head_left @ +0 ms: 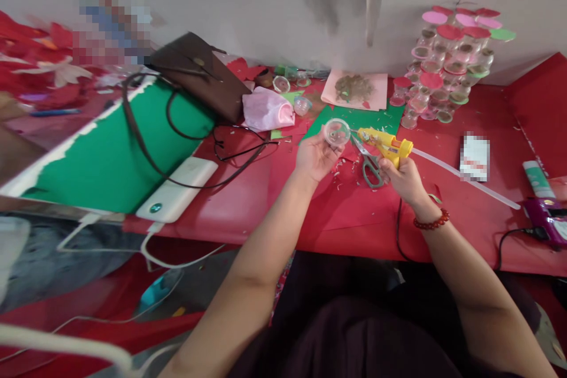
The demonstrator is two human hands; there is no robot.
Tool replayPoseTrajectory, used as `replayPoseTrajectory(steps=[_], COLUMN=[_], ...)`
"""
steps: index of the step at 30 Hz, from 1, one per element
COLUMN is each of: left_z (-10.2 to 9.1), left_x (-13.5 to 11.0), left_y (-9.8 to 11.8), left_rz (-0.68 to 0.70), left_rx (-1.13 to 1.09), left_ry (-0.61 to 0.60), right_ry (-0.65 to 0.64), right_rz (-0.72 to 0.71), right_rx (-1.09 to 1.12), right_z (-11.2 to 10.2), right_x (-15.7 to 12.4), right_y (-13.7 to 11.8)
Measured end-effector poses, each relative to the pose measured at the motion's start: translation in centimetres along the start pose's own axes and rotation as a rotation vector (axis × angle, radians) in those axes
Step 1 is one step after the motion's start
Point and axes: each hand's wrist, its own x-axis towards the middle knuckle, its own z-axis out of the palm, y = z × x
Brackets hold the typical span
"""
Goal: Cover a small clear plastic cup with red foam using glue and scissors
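Note:
My left hand [318, 156] holds a small clear plastic cup [337, 132], its round opening turned up toward me. In my right hand [401, 176] is a yellow hot glue gun [386, 144], fingers wrapped round its handle. The gun's nozzle points left, close to the cup's rim; whether they touch I cannot tell. A long translucent glue stick [465, 177] sticks out from the back of the gun. Below the gun lie grey-handled scissors [371, 171], partly behind my right hand, on red paper strewn with small scraps.
A stack of clear cups with coloured discs [447, 65] stands at the back right. A brown bag [199, 74] and a white power bank [177, 189] with cables lie left. A purple power strip [547, 221] sits far right. Pink paper [328, 91] lies at the back.

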Motion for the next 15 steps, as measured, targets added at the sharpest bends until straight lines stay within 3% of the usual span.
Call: replayPoseTrajectory(steps=[15], left_z=[-0.06], left_x=[0.14], left_y=[0.17], left_rz=[-0.004], left_rx=[-0.004], left_ry=[-0.009], right_ry=[-0.024], right_rz=[0.013], right_rx=[-0.066], right_z=[-0.01], right_x=[-0.07], right_y=[-0.28])
